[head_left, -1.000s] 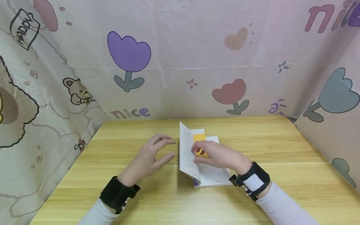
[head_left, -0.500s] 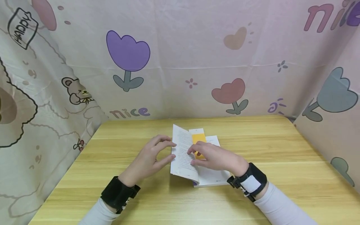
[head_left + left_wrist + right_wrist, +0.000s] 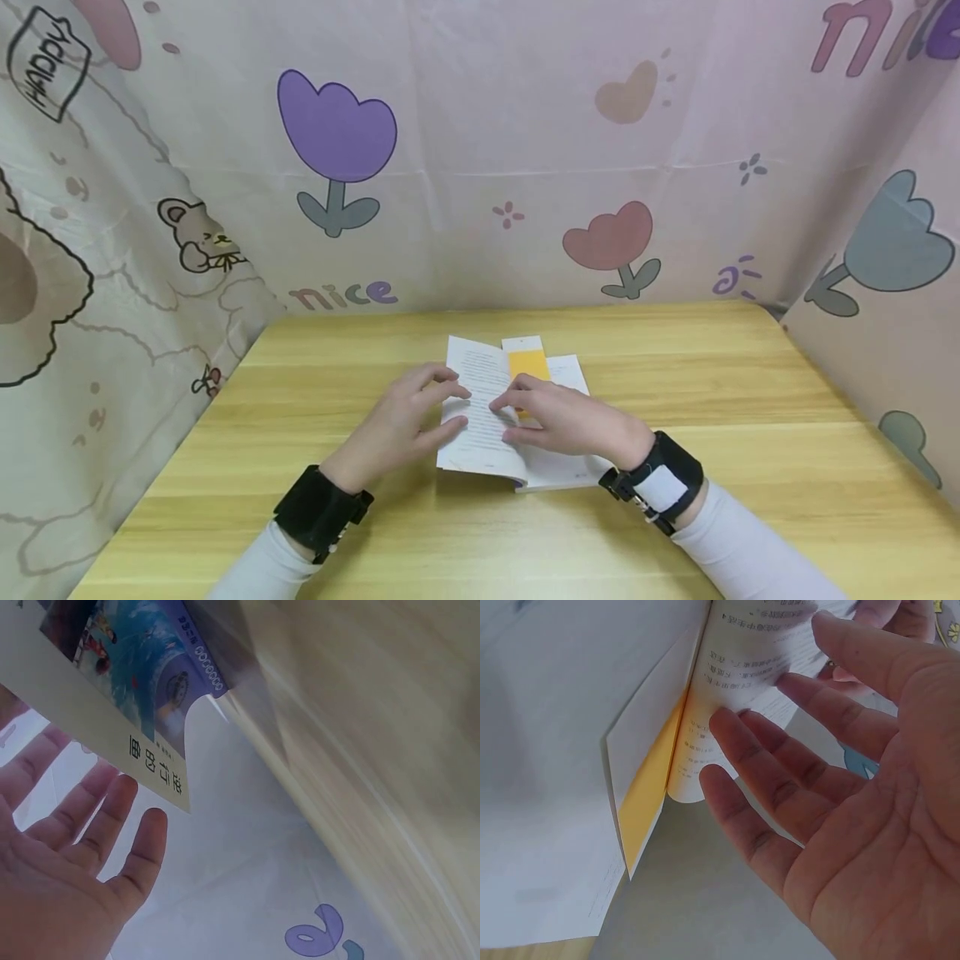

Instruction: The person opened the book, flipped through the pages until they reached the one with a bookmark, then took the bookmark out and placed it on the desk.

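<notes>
A paperback book [image 3: 478, 454] lies open on the table, its printed left-hand pages raised off the wood. The left wrist view shows its blue illustrated cover [image 3: 139, 660] from underneath. Along the gutter, on the mostly white right-hand page, is a white-and-yellow bookmark [image 3: 527, 360]; the right wrist view shows this bookmark [image 3: 646, 791] standing at a slant. My left hand [image 3: 408, 425] is at the outer edge of the raised pages, fingers spread, fingertips overlapping the page. With fingers extended, my right hand [image 3: 573, 419] reaches over the bookmark, fingertips at the printed page near the gutter.
The wooden table [image 3: 300, 358] extends around the book on all sides. Behind it hangs a patterned cloth [image 3: 465, 100], which also covers the left and right sides. Each wrist wears a black strap [image 3: 318, 512] with a small camera.
The raised pages have swung left and down, from nearly upright to a low slant, so the book is opened wider. My right hand has followed slightly left; my left hand has barely moved.
</notes>
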